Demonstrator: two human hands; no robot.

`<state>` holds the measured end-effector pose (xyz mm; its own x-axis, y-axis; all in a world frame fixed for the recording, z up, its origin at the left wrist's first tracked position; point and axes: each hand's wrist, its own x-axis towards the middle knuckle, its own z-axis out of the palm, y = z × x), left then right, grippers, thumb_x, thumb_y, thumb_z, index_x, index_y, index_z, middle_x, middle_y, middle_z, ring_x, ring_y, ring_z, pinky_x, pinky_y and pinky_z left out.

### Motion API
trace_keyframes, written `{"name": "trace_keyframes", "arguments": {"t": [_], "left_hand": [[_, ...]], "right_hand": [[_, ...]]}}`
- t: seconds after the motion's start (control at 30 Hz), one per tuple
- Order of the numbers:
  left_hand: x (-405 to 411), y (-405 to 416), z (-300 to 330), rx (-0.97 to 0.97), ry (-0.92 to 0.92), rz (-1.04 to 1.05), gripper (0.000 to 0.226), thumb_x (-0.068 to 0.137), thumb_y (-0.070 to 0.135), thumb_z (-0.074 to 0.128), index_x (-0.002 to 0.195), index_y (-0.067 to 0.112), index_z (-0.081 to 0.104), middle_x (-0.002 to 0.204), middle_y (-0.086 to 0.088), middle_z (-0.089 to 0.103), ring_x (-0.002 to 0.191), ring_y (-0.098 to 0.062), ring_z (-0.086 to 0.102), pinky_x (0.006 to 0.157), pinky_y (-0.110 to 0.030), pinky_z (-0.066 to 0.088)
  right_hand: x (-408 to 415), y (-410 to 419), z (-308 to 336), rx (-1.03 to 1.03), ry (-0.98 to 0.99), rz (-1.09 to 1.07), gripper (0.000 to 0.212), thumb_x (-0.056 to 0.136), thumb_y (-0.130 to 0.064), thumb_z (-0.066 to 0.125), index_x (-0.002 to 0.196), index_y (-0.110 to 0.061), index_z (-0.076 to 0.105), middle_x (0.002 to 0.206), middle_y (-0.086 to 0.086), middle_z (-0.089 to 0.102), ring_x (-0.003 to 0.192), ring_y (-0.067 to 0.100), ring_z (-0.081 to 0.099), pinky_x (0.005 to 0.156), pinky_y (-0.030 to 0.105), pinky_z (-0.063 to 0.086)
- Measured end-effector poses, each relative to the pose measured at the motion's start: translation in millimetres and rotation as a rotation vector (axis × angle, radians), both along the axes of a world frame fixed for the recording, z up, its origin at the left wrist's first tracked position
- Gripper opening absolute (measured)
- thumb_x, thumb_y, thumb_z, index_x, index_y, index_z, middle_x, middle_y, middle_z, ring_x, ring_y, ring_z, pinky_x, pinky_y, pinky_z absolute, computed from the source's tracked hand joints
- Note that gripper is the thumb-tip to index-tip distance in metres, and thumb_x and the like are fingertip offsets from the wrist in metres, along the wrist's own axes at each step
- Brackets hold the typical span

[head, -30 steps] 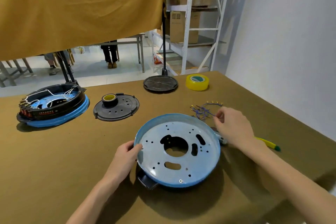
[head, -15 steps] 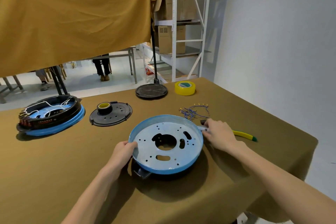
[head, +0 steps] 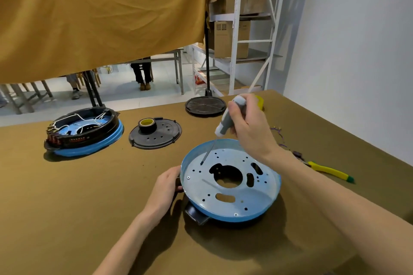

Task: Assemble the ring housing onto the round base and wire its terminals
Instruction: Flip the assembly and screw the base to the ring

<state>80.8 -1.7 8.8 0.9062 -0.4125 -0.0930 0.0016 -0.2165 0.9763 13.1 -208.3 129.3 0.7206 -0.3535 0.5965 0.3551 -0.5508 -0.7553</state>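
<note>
Left hand (head: 164,190): forearm stretched forward, fingers curled against the round base (head: 230,182) rim.
Right hand (head: 248,127): raised, fist wrapped round grey screwdriver (head: 231,116), tip angled down.

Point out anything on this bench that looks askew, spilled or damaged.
Nothing looks spilled or damaged. The blue round base sits tilted, propped on a black part underneath, steadied by the left hand. Loose wires lie scattered by the right edge.

round blue metal base plate (head: 232,187): shallow dish, raised rim, perforated floor with large central cut-out and small holes, lying flat, open side up, near table front | black ring housing (head: 196,216): underneath base, only a black tab showing at front-left edge
</note>
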Motion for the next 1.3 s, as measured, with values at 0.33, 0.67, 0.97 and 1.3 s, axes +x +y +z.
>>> {"name": "trace_keyframes", "arguments": {"t": [0.33,0.67,0.97,1.3], "left_hand": [[2.9,16.9,-13.9,0.103,-0.071,-0.077,0.035,0.111,0.02,0.042,0.115,0.023,0.077,0.111,0.006,0.077,0.109,-0.013,0.07,0.102,-0.042,0.054],[2.8,17.4,-16.5,0.229,-0.157,-0.133,0.029,0.109,0.024,0.046,0.126,0.027,0.07,0.134,0.006,0.062,0.124,-0.01,0.058,0.111,-0.04,0.048],[1.0,1.6,-14.0,0.331,-0.116,-0.178,0.036,0.111,0.02,0.031,0.112,0.018,0.068,0.132,-0.01,0.054,0.119,-0.026,0.054,0.113,-0.047,0.041],[-12.7,-8.3,-2.0,0.25,-0.017,-0.113,0.037,0.113,0.031,0.032,0.138,0.034,0.059,0.128,0.0,0.065,0.109,-0.014,0.059,0.104,-0.038,0.049]], "right_hand": [[26.8,36.3,-2.8,-0.183,0.106,0.153,0.017,0.109,-0.025,0.047,0.111,-0.009,0.047,0.079,0.001,0.062,0.065,0.012,0.059,0.057,0.032,0.051],[29.2,39.2,-2.0,-0.27,0.135,0.194,0.017,0.108,-0.027,0.049,0.111,-0.01,0.047,0.075,-0.004,0.063,0.06,0.007,0.057,0.053,0.024,0.047],[31.9,59.8,0.2,-0.388,0.297,0.242,0.033,0.103,-0.049,0.051,0.103,-0.016,0.052,0.085,0.001,0.07,0.07,0.014,0.064,0.065,0.039,0.055],[35.1,55.8,-27.0,0.258,0.758,0.19,0.031,0.103,-0.045,0.05,0.1,-0.015,0.057,0.089,0.014,0.071,0.064,0.025,0.076,0.056,0.034,0.062]]}}
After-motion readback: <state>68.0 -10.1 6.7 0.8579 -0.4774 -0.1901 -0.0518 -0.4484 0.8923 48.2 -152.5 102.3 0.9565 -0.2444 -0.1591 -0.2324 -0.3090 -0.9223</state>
